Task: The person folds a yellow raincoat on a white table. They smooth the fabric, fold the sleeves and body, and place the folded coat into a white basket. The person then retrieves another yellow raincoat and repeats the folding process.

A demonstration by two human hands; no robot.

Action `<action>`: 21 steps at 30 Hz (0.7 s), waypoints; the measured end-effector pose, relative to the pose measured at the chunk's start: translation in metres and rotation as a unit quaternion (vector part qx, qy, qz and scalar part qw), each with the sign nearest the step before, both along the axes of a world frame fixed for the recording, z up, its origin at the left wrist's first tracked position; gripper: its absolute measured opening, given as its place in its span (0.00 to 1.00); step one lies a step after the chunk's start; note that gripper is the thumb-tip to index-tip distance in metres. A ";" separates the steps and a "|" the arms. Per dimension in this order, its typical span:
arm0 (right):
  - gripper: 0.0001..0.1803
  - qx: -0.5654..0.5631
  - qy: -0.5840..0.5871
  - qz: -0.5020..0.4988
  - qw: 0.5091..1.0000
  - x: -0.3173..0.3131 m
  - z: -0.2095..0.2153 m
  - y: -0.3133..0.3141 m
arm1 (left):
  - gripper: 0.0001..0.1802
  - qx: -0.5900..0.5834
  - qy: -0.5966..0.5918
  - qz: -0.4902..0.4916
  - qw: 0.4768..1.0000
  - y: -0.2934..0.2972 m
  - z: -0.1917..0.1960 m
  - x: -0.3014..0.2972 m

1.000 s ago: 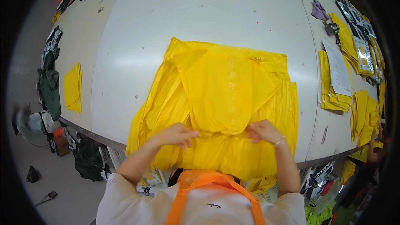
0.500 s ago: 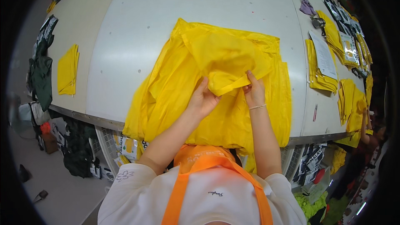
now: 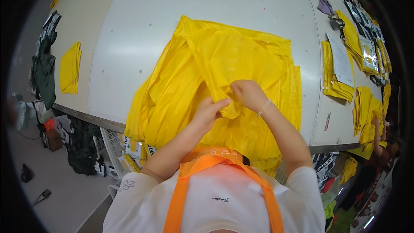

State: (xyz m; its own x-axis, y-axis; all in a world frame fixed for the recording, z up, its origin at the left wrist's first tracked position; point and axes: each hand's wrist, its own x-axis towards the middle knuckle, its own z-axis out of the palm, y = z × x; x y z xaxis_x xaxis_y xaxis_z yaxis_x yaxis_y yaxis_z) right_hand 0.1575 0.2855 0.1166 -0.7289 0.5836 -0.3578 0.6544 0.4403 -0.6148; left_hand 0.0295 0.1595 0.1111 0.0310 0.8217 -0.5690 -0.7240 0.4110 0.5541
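A thin, shiny yellow raincoat [image 3: 168, 103] lies spread in loose creases on the white table [image 3: 129, 26], its lower part hanging over the near edge. My left hand [image 3: 208, 114] is closed around a gathered edge of it, thumb on top. Just to the right and slightly farther away, my right hand [image 3: 249, 95] is curled with its fingertips pinching the same raised flap. Between the two hands the fabric bunches into a small fold. Beyond them the upper panel lies fairly flat, and most of my right fingers are hidden behind the hand.
Folded yellow pieces [image 3: 70, 67] lie at left, beside dark green garments [image 3: 43, 77]. On the right are a yellow stack [image 3: 330, 84] topped by a paper sheet [image 3: 340, 62], a metal object [image 3: 337, 23], a purple cloth [image 3: 324, 5] and a pen [image 3: 327, 121]. Another person's hand [image 3: 376, 126] touches yellow fabric.
My right hand has turned over and moved left toward my left hand. The flap, held wide between both hands before, is now drawn together into a narrow fold.
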 end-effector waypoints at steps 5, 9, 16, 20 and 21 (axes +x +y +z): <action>0.16 -0.184 -0.042 0.106 0.976 -0.036 -0.032 0.023 | 0.15 0.120 0.172 -0.118 0.971 0.030 0.061 0.002; 0.16 -0.252 0.021 0.044 0.967 -0.020 -0.038 0.043 | 0.16 0.137 -0.049 -0.015 0.989 0.019 0.038 -0.037; 0.15 0.135 0.132 -0.227 0.955 0.120 -0.023 -0.003 | 0.23 0.145 0.546 0.094 0.819 0.056 -0.026 -0.066; 0.18 0.148 0.172 -0.285 0.931 0.109 -0.046 -0.016 | 0.25 0.264 0.592 0.091 0.756 0.085 -0.035 -0.057; 0.17 0.163 0.193 -0.308 0.917 0.108 -0.062 -0.006 | 0.25 0.257 0.561 0.086 0.782 0.090 -0.034 -0.057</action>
State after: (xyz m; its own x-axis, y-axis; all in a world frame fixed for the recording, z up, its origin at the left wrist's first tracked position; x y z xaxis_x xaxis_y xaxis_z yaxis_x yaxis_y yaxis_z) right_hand 0.2659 0.2791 0.0548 -0.2612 0.9572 0.1248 0.6013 0.2625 -0.7547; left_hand -0.0275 0.2493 0.0772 -0.3873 0.8875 0.2498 0.3172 -0.1261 0.9399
